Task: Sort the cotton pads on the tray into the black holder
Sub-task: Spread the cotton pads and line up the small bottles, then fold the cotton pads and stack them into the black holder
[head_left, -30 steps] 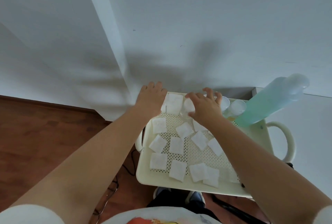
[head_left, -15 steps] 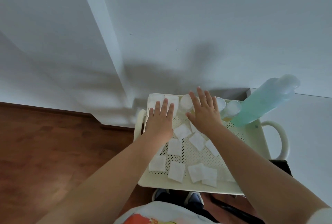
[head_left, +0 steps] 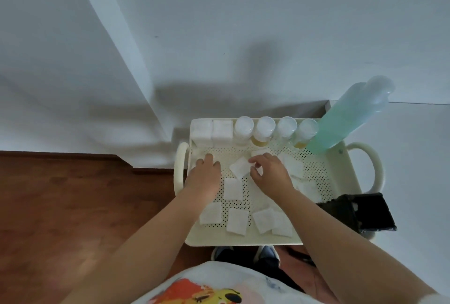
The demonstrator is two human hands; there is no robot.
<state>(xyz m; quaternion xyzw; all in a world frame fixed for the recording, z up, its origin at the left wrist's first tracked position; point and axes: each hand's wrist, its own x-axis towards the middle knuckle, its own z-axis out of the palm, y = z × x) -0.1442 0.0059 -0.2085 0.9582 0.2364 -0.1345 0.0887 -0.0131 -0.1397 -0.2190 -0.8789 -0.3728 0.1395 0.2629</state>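
Several square white cotton pads lie scattered on the perforated cream tray (head_left: 338, 177). My right hand (head_left: 270, 173) pinches the edge of one cotton pad (head_left: 239, 166) near the tray's middle. My left hand (head_left: 204, 173) rests palm down on the tray's left part, fingers curled, and whether it holds a pad is hidden. More pads lie along the front: one pad (head_left: 211, 213), another (head_left: 237, 221) and an overlapping pair (head_left: 264, 219). The black holder (head_left: 360, 211) sits at the tray's right front corner, with a bit of white inside.
Two stacks of pads (head_left: 211, 132) and several small white-capped bottles (head_left: 265, 130) line the tray's back edge. A tall blue-green bottle (head_left: 350, 118) stands at the back right. The tray has loop handles on both sides; wall behind, wooden floor to the left.
Both hands drew back from the tray's far edge toward its middle, uncovering the bottles and stacks. My right hand closed its fingers on a pad. The view tilted down, bringing the black holder in.
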